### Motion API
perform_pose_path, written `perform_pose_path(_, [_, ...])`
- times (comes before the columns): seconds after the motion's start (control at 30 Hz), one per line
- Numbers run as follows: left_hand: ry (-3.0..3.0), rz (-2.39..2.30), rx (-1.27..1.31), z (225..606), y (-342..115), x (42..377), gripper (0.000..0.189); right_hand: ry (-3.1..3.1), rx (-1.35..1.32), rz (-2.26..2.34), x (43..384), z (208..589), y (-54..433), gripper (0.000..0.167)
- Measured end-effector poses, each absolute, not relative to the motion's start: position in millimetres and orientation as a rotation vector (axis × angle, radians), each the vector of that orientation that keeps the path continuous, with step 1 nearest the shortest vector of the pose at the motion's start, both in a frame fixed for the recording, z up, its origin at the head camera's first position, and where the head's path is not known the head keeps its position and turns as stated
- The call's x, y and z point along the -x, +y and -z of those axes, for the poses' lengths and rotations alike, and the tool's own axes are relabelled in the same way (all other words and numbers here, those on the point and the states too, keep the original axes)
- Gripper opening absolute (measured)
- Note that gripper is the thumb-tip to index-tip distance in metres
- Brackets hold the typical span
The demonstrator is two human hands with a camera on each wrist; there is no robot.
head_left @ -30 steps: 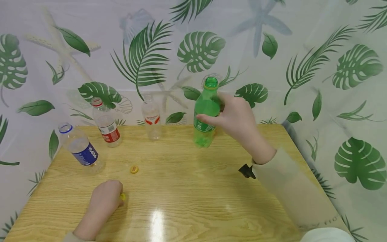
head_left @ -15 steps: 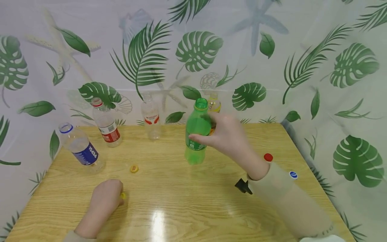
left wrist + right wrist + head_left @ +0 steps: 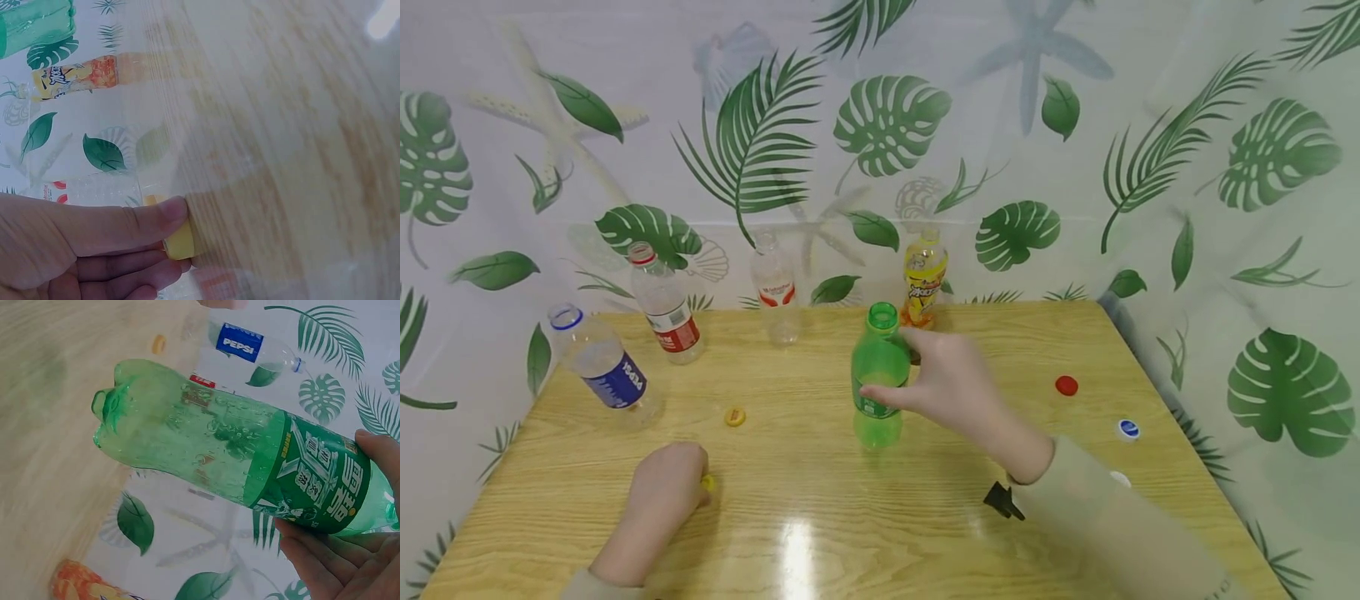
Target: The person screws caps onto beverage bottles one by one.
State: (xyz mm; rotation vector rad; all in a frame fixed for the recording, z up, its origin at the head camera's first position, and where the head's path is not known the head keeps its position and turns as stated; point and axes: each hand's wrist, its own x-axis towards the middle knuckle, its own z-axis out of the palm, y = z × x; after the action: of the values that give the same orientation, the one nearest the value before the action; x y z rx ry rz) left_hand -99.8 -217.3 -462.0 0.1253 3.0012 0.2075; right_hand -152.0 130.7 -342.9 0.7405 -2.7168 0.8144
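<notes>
Right hand [image 3: 951,379], in the head view, grips a translucent green plastic bottle [image 3: 877,358] over the wooden worktop [image 3: 842,508]. Left wrist view: the left hand [image 3: 81,237] pinches a small yellow plastic cap [image 3: 181,242]. Right wrist view: parted thumb and fingers clasp the bottle's label [image 3: 312,475].

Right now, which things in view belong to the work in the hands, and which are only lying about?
Part of the job, it seems:
green bottle, held by the right hand
yellow cap, pinched by the left hand

Apparently just standing or lying about:
Pepsi bottle
red-labelled bottle
clear bottle with red marks
yellow-labelled bottle
orange cap
red cap
blue-and-white cap
white piece, partly hidden
</notes>
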Motion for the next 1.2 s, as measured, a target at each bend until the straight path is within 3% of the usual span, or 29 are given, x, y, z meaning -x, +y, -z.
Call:
perform_pose_path(0.77, [3.033, -0.215, -0.142, 466, -218, 97, 0.037, -2.716, -0.746, -0.887, 145, 382, 125, 0.052])
perform_pose_path(1.2, [3.001, -0.210, -0.131, 463, -219, 99, 0.030, -2.711, -0.757, -0.884, 144, 392, 124, 0.047])
